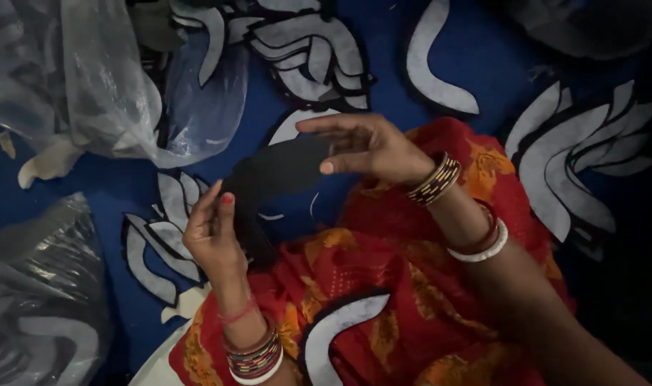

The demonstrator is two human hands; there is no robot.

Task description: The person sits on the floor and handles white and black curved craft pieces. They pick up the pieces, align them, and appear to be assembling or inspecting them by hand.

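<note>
Both my hands hold one curved black fabric piece (272, 175) above a blue cloth. My left hand (211, 232) pinches its lower left end between thumb and fingers. My right hand (365, 146) grips its upper right end, fingers stretched out over it. Bangles ring both wrists. A white and black curved cut piece (336, 329) lies on my lap, on red and orange patterned cloth (411, 286).
Stacks of white curved cut pieces edged in black lie on the blue cloth (497, 57): top middle (311, 50), right (569, 157), lower left (161, 236). Clear plastic bags sit at top left (104, 78) and bottom left (33, 300).
</note>
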